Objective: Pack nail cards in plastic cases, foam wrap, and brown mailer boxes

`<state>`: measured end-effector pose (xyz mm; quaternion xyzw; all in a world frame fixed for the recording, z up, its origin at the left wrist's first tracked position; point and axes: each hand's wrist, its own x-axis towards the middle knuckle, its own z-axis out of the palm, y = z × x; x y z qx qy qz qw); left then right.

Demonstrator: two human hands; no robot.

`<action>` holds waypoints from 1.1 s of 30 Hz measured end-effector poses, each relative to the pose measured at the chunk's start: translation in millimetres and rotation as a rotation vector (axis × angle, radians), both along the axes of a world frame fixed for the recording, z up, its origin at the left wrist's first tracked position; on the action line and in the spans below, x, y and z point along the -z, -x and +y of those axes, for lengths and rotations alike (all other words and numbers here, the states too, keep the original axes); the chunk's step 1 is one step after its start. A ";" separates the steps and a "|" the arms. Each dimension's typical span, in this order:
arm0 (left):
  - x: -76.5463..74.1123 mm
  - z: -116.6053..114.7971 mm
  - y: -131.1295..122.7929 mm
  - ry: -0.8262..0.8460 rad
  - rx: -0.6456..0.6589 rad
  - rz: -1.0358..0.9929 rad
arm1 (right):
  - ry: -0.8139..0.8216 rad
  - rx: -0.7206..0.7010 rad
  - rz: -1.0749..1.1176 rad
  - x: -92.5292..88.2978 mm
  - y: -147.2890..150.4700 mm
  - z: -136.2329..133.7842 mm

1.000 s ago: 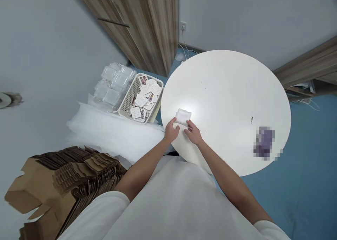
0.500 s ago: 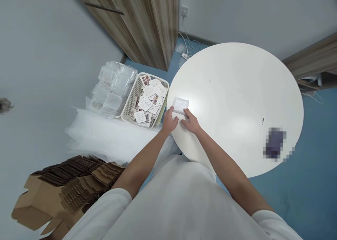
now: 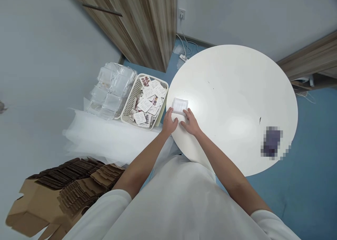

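Observation:
A small, flat white packet (image 3: 180,105), which looks wrapped in thin translucent foam, lies near the left edge of the round white table (image 3: 237,85). My left hand (image 3: 170,122) is at its near left corner, fingertips touching or almost touching it, thumb held apart. At the near right corner is my right hand (image 3: 191,122), its fingers by the packet's edge and its thumb spread toward the left one. Both hands are open and rest low at the tabletop. What lies inside the packet cannot be made out.
Left of the table stands a white basket (image 3: 128,108) of printed cards (image 3: 144,103). Beside it are stacked clear plastic boxes (image 3: 112,85), white foam sheets (image 3: 100,134) and folded brown cardboard boxes (image 3: 39,201). A blurred dark object (image 3: 272,141) lies on the table's right side.
The view has shifted slightly. Both hands stay at the packet's near corners, with hardly any movement; the packet lies in the same place.

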<state>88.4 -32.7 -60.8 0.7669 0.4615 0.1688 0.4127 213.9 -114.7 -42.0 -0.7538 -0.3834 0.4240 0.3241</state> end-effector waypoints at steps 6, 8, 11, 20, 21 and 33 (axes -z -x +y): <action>-2.3 -6.0 0.7 0.026 -0.026 0.007 | 0.019 0.044 0.041 -4.7 1.5 -16.2; -2.3 -11.3 1.9 0.038 -0.046 0.004 | 0.030 0.093 0.091 -8.4 2.3 -28.0; -2.1 -21.7 5.8 0.056 -0.067 0.000 | 0.054 0.211 0.209 -14.5 3.1 -51.9; -9.1 -57.5 22.1 0.107 -0.085 0.038 | 0.171 0.389 0.413 -27.2 -1.3 -135.9; -11.0 -63.4 22.8 0.111 -0.097 0.046 | 0.175 0.387 0.416 -28.3 -2.0 -143.0; -95.1 -183.8 78.6 0.156 0.099 0.191 | 0.091 -0.141 0.202 -3.6 -9.1 -176.8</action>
